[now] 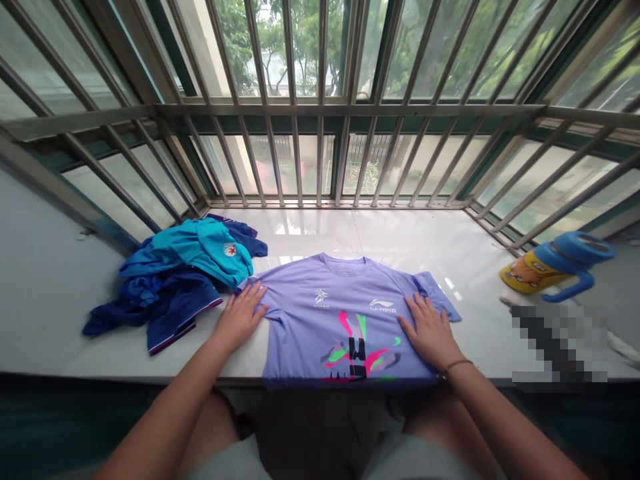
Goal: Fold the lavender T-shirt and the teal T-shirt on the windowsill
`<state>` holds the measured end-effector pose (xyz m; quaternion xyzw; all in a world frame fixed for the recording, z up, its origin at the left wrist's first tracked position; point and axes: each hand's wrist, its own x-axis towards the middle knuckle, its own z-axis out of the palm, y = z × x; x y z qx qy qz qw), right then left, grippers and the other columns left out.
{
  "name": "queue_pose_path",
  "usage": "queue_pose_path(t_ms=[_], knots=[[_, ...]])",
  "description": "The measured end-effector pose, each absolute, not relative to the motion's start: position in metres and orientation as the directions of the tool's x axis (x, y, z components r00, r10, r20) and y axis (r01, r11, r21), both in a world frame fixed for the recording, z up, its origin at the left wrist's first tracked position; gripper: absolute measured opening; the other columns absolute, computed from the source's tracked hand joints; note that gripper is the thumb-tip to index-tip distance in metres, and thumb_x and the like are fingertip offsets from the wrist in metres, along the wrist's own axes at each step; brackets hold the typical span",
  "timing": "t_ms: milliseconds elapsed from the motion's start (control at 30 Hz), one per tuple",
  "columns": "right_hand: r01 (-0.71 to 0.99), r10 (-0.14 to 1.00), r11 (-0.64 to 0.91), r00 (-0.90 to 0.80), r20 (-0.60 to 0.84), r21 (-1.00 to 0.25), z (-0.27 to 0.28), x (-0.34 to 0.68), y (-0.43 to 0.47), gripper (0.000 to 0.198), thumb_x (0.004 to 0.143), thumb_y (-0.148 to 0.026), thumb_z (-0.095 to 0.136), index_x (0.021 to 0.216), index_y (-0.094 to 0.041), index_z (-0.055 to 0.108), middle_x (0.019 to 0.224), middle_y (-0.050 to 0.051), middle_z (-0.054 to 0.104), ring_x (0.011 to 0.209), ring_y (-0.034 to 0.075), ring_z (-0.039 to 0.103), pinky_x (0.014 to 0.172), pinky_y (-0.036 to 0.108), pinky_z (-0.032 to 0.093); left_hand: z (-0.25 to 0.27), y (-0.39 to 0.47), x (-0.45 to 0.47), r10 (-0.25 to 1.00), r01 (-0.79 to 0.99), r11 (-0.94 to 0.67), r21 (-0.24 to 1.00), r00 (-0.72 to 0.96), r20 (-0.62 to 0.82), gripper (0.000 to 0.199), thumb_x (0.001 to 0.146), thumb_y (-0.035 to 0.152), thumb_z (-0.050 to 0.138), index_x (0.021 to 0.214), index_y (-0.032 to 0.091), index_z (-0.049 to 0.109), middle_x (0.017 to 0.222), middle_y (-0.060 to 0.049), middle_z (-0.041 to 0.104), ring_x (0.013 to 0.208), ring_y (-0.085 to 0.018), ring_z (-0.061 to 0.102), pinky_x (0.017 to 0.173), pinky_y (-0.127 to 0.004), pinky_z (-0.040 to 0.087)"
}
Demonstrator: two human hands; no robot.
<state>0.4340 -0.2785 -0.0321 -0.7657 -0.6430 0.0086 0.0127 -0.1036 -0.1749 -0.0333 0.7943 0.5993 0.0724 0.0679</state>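
A purple T-shirt (305,327) with a colourful print and white logos lies spread face up on the white sill, its collar toward the window and its lower part at the front edge. My left hand (243,317) rests flat, fingers apart, on the sleeve at the left. On the other side, my right hand (430,327) lies flat with fingers spread near the right sleeve, a thin band around its wrist. The right sleeve sticks out beyond that hand.
Left of the shirt sits a crumpled pile of blue and turquoise clothes (200,250). A yellow and blue bottle (545,267) with a handle stands at the right, near a blurred-out patch (557,350). Metal bars (320,110) line the window around the white sill (310,230).
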Motion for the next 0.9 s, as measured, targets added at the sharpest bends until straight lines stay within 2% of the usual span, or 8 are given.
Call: queue_pose_path(t_ms=[67, 233, 433, 533, 633, 767, 833, 900], knots=[[0.979, 0.978, -0.204, 0.203, -0.045, -0.020, -0.031, 0.440, -0.273, 0.070, 0.112, -0.059, 0.029, 0.173, -0.026, 0.040, 0.183, 0.011, 0.029, 0.168, 0.037, 0.027, 0.131, 0.071, 0.025, -0.031, -0.169, -0.110, 0.969, 0.951, -0.243, 0.192, 0.246, 0.009, 0.060, 0.112, 0.048, 0.041, 0.170, 0.033, 0.046, 0.181, -0.005, 0.036, 0.168, -0.033, 0.031, 0.134, -0.066, 0.025], [0.939, 0.938, -0.340, 0.337, -0.076, -0.039, -0.020, 0.445, -0.251, 0.076, 0.111, -0.066, 0.024, 0.175, -0.027, 0.037, 0.184, 0.010, 0.024, 0.169, 0.037, 0.022, 0.133, 0.068, 0.019, -0.027, -0.165, -0.107, 0.972, 0.953, -0.235, 0.193, 0.235, 0.022, 0.059, 0.112, 0.049, 0.040, 0.169, 0.036, 0.047, 0.181, -0.002, 0.035, 0.168, -0.031, 0.031, 0.135, -0.065, 0.024], [0.760, 0.769, -0.638, 0.637, -0.055, -0.124, -0.013, 0.453, -0.230, 0.083, 0.109, -0.071, 0.017, 0.175, -0.024, 0.036, 0.183, 0.016, 0.025, 0.167, 0.042, 0.023, 0.130, 0.074, 0.018, -0.031, -0.166, -0.108, 0.978, 0.955, -0.208, 0.213, 0.208, 0.024, 0.060, 0.111, 0.052, 0.040, 0.168, 0.035, 0.048, 0.181, -0.003, 0.035, 0.165, -0.032, 0.036, 0.136, -0.062, 0.023], [0.724, 0.736, -0.672, 0.676, -0.034, -0.155, -0.004, 0.472, -0.218, 0.079, 0.111, -0.064, 0.019, 0.167, -0.016, 0.048, 0.173, 0.025, 0.041, 0.158, 0.046, 0.038, 0.121, 0.077, 0.033, -0.031, -0.165, -0.109, 0.976, 0.950, -0.216, 0.223, 0.214, 0.037, 0.060, 0.110, 0.052, 0.043, 0.167, 0.034, 0.051, 0.180, -0.004, 0.038, 0.163, -0.033, 0.039, 0.136, -0.062, 0.023], [0.745, 0.756, -0.649, 0.654, -0.021, -0.156, 0.005, 0.496, -0.206, 0.066, 0.111, -0.052, 0.030, 0.150, -0.010, 0.064, 0.153, 0.032, 0.057, 0.141, 0.046, 0.056, 0.109, 0.067, 0.048, -0.030, -0.165, -0.109, 0.975, 0.946, -0.222, 0.235, 0.215, 0.054, 0.058, 0.110, 0.052, 0.044, 0.165, 0.034, 0.053, 0.178, -0.005, 0.041, 0.161, -0.034, 0.042, 0.135, -0.062, 0.024], [0.807, 0.822, -0.569, 0.566, -0.068, -0.158, 0.010, 0.517, -0.198, 0.045, 0.105, -0.045, 0.054, 0.129, -0.013, 0.074, 0.123, 0.025, 0.075, 0.116, 0.036, 0.072, 0.097, 0.047, 0.055, -0.029, -0.166, -0.109, 0.975, 0.945, -0.221, 0.240, 0.213, 0.056, 0.057, 0.110, 0.053, 0.043, 0.164, 0.035, 0.053, 0.178, -0.004, 0.041, 0.162, -0.034, 0.042, 0.134, -0.062, 0.025], [0.810, 0.826, -0.564, 0.558, -0.086, -0.159, 0.009, 0.521, -0.201, 0.038, 0.104, -0.043, 0.056, 0.120, -0.014, 0.076, 0.106, 0.021, 0.079, 0.101, 0.033, 0.076, 0.088, 0.042, 0.056, -0.029, -0.166, -0.110, 0.975, 0.945, -0.222, 0.241, 0.214, 0.059, 0.057, 0.110, 0.053, 0.043, 0.163, 0.035, 0.054, 0.178, -0.005, 0.042, 0.162, -0.034, 0.042, 0.134, -0.061, 0.026], [0.801, 0.816, -0.577, 0.572, -0.082, -0.158, 0.009, 0.524, -0.211, 0.036, 0.105, -0.043, 0.056, 0.113, -0.015, 0.077, 0.097, 0.020, 0.079, 0.092, 0.033, 0.077, 0.081, 0.040, 0.055, -0.030, -0.166, -0.110, 0.974, 0.943, -0.226, 0.244, 0.217, 0.064, 0.058, 0.110, 0.054, 0.043, 0.163, 0.034, 0.054, 0.177, -0.006, 0.043, 0.161, -0.034, 0.043, 0.134, -0.061, 0.026]])
